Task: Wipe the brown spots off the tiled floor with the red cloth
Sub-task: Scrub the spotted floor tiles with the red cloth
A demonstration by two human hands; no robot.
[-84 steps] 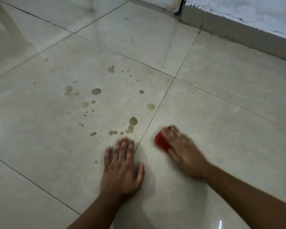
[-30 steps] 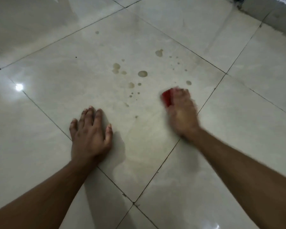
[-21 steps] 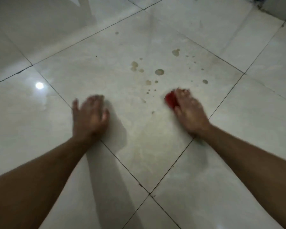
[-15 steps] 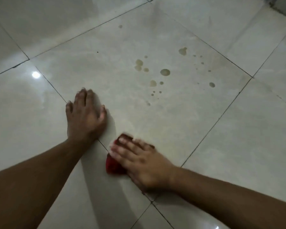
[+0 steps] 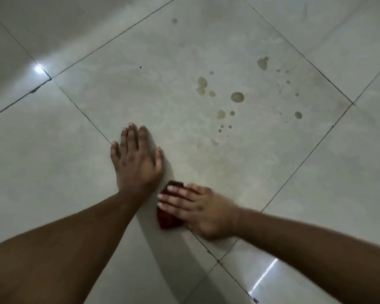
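The glossy pale beige tiled floor (image 5: 75, 172) fills the view, its dark grout lines running diagonally so that one large tile sits like a diamond in the middle. Scattered brown spots (image 5: 237, 97) of dried liquid lie on that tile toward 1 o'clock from the hands, well apart from the cloth, the biggest at the cluster's middle and far edge. The left hand (image 5: 136, 159) lies flat on the floor, palm down, fingers straight and close together pointing to 12 o'clock, thumb spread toward 2 o'clock, its forearm coming in from 7 o'clock. The right hand (image 5: 198, 210) enters from 4 o'clock and presses down with flat, slightly spread fingers pointing to 10 o'clock. Beneath it lies the small folded red cloth (image 5: 168, 220), near the tile's lower corner, just beside the left wrist, its long axis running roughly 12 to 6 o'clock.
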